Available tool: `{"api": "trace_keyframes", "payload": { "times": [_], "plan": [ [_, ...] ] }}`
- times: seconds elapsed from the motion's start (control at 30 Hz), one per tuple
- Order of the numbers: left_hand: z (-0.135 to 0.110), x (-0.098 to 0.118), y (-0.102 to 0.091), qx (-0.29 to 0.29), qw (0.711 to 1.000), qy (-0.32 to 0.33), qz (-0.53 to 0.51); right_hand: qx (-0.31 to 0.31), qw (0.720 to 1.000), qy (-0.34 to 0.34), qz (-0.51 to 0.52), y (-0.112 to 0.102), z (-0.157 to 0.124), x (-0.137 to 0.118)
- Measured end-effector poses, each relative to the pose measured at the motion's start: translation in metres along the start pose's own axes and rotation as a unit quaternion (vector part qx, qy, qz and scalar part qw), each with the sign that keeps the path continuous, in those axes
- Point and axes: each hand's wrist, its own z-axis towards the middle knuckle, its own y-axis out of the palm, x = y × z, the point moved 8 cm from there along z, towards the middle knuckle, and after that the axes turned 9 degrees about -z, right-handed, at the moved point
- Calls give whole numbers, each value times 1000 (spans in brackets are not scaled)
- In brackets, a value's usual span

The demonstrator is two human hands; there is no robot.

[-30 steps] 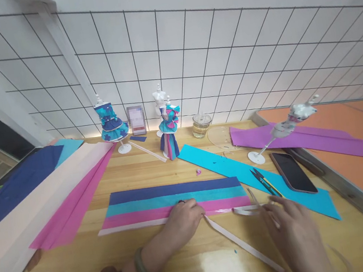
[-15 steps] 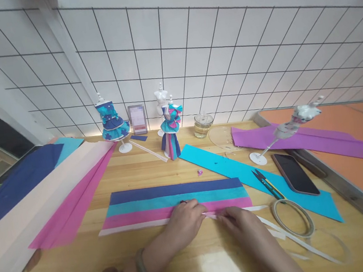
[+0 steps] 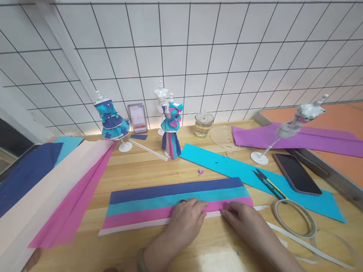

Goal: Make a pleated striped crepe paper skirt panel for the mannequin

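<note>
A striped crepe paper panel (image 3: 137, 206) lies flat on the table, with navy, turquoise and pink bands and a white strip (image 3: 130, 227) along its near edge. Resting over the pink band near its middle is my left hand (image 3: 187, 219), fingers bent and pressed down on the paper. Just to the right, my right hand (image 3: 243, 220) has thumb and forefinger pinched together at the white edge. The bit between these fingertips is mostly hidden. Past the right hand lie loose white tape strips (image 3: 306, 242) and a tape roll (image 3: 294, 218).
Thread snips (image 3: 269, 184) and a phone (image 3: 297, 174) lie on a blue paper strip (image 3: 205, 157) and beside it. Small dress forms, including a blue-dressed one (image 3: 112, 119), stand behind, near a glass (image 3: 204, 124). Coloured paper sheets (image 3: 41, 200) fill the left side.
The thin white strip stretched between my fingertips no longer shows there. My right hand has shifted slightly right, and the loose tape beside it has moved. My left hand stays nearly in place.
</note>
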Motion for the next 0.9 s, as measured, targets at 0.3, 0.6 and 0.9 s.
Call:
{"api": "trace_keyframes", "payload": {
  "times": [0.3, 0.6, 0.9],
  "plan": [
    [3, -2, 1, 11, 1000, -21, -11, -4, 1000, 8, 1, 1, 2, 2],
    [9, 1, 3, 11, 999, -37, 15, -4, 1000, 24, 9, 4, 6, 11],
    [20, 17, 3, -29, 991, -82, 100, 19, 999, 24, -39, 0, 1, 9]
  ]
}}
